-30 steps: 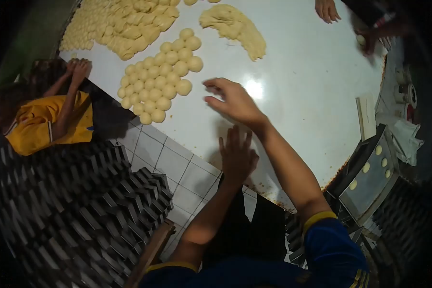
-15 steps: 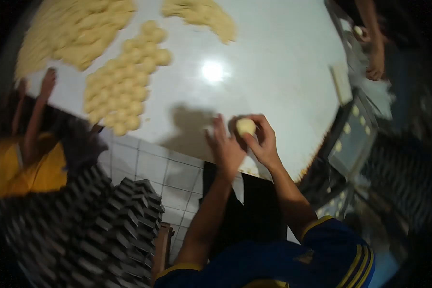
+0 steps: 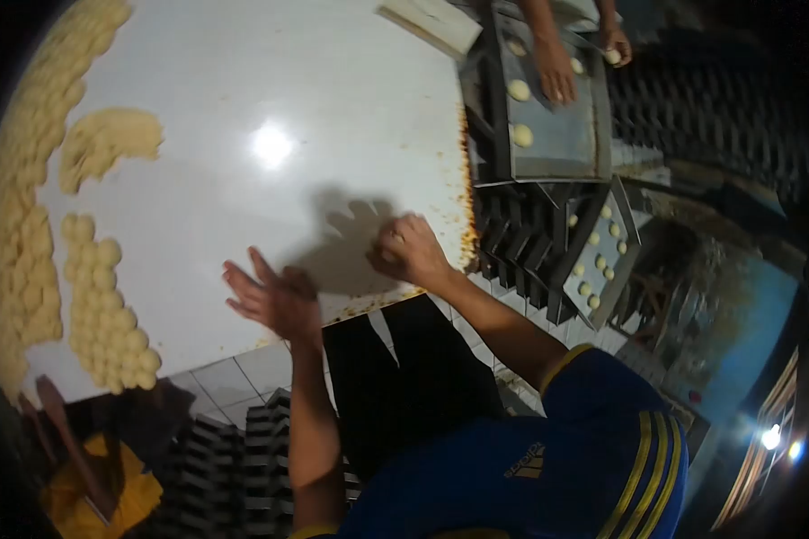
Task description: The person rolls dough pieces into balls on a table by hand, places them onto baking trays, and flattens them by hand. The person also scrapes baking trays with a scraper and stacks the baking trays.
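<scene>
My left hand (image 3: 274, 301) hovers over the near edge of the white table (image 3: 216, 216), its fingers spread and nothing visible in it. To its right, my right hand (image 3: 411, 251) is curled with the fingers bent downward near the table's right corner. Whatever lies inside its curl is hidden from view. Further left on the table lies a cluster of round dough balls (image 3: 103, 305). Behind it is a flattened, curved strip of dough (image 3: 112, 139), and a long mass of dough pieces (image 3: 27, 189) runs along the left side.
A co-worker's hands (image 3: 557, 76) are over a metal tray (image 3: 557, 153) with dough balls at the upper right. Another tray (image 3: 593, 283) of dough balls sits lower. Dark stacked trays (image 3: 198, 467) stand below the table. Another person's arm (image 3: 67, 422) reaches in at lower left.
The view has swung right, bringing the trays into sight. The dough ball seen in my right hand no longer shows. My hands have moved apart.
</scene>
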A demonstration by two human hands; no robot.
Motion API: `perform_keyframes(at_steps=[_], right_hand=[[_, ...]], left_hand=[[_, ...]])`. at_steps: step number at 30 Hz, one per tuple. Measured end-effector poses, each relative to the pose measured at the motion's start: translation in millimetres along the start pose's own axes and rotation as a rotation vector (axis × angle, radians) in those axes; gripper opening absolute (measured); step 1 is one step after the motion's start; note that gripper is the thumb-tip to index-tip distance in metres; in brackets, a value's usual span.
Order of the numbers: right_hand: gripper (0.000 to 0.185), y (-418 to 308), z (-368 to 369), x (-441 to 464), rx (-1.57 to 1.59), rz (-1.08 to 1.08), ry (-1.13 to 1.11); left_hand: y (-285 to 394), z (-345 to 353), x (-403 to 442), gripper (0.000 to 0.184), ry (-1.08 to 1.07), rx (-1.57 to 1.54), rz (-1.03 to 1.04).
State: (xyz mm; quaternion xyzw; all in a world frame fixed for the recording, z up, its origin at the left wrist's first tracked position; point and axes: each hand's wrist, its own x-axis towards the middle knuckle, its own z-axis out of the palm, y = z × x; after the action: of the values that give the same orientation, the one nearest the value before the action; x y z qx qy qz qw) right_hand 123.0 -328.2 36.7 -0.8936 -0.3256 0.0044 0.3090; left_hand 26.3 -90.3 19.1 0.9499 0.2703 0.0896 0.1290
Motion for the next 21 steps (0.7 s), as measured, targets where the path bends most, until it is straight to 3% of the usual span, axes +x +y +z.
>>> perform_keyframes(at_steps=[3,6,9,11,12,13,15,16,18,19,21], right_hand=[[0.021,12,23,38,-0.160,0.006,0.067],[0.020,-23,34,40,-0.009,0.077,0.167],[0.018,-30,12,-3,0.103,0.064,0.124],[0.017,16,-5,-14,-0.151,-0.236,0.039],[0.016,19,-7,-4,-0.223,0.013,-0.007],[0.016,15,2,15,-0.223,0.020,-0.012],[0.015,3,25,57,-0.068,0.053,0.261],[0.015,-10,27,52,-0.064,0.056,0.261],[0.014,-45,31,38,0.032,0.115,-0.027],[0.014,-37,34,22,0.034,0.120,-0.028],[0.023,-2,26,-27,-0.032,-0.209,0.055]], left_hand=[[2,1,-2,0.071,-0.016,0.035,-0.007],[4,3,-2,0.071,-0.042,0.060,-0.036],[2,1,-2,0.071,-0.075,0.062,-0.056],[5,3,-1,0.072,-0.075,0.038,-0.068],[5,1,-2,0.071,-0.081,0.032,-0.072],[5,-1,-3,0.071,-0.087,0.027,-0.074],[5,1,-4,0.071,-0.085,0.015,-0.075],[4,0,-4,0.071,-0.081,0.007,-0.069],[4,-1,-3,0.071,-0.083,0.018,-0.058],[3,-1,-3,0.071,-0.091,0.023,-0.052],[4,1,-3,0.072,-0.093,0.028,-0.057]])
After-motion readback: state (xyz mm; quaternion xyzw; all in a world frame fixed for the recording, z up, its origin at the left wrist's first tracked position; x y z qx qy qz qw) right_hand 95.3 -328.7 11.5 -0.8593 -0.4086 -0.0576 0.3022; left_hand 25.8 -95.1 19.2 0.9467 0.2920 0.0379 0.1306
